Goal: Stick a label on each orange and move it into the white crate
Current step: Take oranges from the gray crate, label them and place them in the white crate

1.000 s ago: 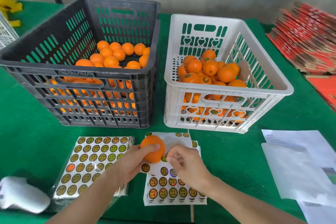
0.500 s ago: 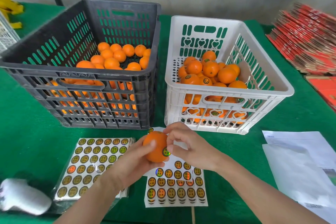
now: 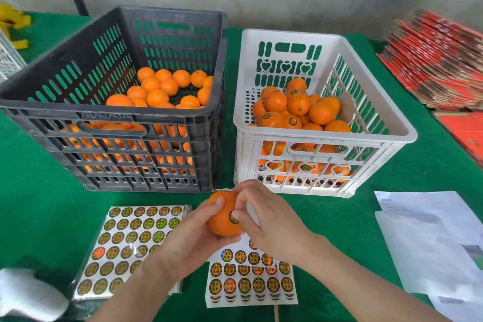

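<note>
Now: fingertips (image 3: 241,200) of right hand (image 3: 270,226) curled, pinching at the label (image 3: 231,217) on the orange (image 3: 220,222). Left hand (image 3: 192,239) cups that orange from below, thumb over its top. Orange held above the sticker sheet (image 3: 251,283), just in front of the white crate (image 3: 326,136). Labelled oranges piled inside it. Dark crate (image 3: 112,123) alongside holds unlabelled ones.

The right grip (image 3: 266,219) is off the sticker sheet (image 3: 251,285) by the near edge of the surface (image 3: 39,204) and now curls over the orange (image 3: 220,222), thumb pressing a label (image 3: 231,217) onto its skin. The left grip (image 3: 193,240) holds the orange farther from that edge than before.
</note>
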The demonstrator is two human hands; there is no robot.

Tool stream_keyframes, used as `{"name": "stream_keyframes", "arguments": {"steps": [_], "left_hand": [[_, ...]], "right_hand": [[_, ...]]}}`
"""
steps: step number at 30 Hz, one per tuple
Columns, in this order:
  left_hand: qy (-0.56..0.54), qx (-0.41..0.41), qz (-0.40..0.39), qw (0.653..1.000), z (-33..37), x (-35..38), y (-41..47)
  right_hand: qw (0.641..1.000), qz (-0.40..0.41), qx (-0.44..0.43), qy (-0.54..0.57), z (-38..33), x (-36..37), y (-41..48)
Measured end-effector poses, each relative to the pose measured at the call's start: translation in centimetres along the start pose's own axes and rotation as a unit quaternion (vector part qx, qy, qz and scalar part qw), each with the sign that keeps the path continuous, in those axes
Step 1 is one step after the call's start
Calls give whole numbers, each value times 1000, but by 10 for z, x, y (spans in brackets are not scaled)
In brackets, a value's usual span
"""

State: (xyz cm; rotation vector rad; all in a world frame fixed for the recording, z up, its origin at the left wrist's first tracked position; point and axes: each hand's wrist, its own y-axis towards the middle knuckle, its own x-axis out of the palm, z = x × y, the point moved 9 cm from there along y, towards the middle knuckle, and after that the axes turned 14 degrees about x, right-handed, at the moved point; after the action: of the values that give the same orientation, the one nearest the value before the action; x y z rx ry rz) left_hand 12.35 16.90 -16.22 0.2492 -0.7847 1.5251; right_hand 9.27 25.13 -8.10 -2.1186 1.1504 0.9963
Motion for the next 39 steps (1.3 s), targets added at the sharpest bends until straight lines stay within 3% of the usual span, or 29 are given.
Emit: {"name": "stream_keyframes", "arguments": {"steps": [3,6,8,10,12,14,17,19,20,23,26,32,37,39], "left_hand": [[-1,12,7,1000,4,-1,-3],[88,41,5,995,19,1,-6],[156,78,-14,985,38,13,-8],[249,134,-52,958,67,37,-11],[372,217,-107,896,104,66,-14],[492,327,-117,798,152,85,-12],[621,454,9,639,233,80,7],[715,400,110,562,269,53,36],[753,339,134,549,276,34,53],[793,227,147,545,271,1,75],[793,229,153,543,270,0,81],[789,230,177,542,274,4,82],[752,263,202,569,283,2,76],[731,282,205,586,283,1,73]], "right_hand": [[996,19,33,80,5,1,-3],[979,1,63,196,14,-4,-1],[980,-25,28,193,3,-6,-2],[985,4,-22,169,-14,-17,-2],[980,77,-50,177,-26,-42,0],[967,140,-84,195,-36,-73,4],[950,199,-83,228,-40,-123,28],[945,220,-27,240,-26,-152,62],[948,227,9,225,-15,-165,84],[958,227,116,135,25,-195,162],[963,163,213,37,75,-191,234],[956,128,263,-19,136,-142,307],[945,49,298,-127,152,-107,330],[940,82,322,-76,143,-120,328]]}}
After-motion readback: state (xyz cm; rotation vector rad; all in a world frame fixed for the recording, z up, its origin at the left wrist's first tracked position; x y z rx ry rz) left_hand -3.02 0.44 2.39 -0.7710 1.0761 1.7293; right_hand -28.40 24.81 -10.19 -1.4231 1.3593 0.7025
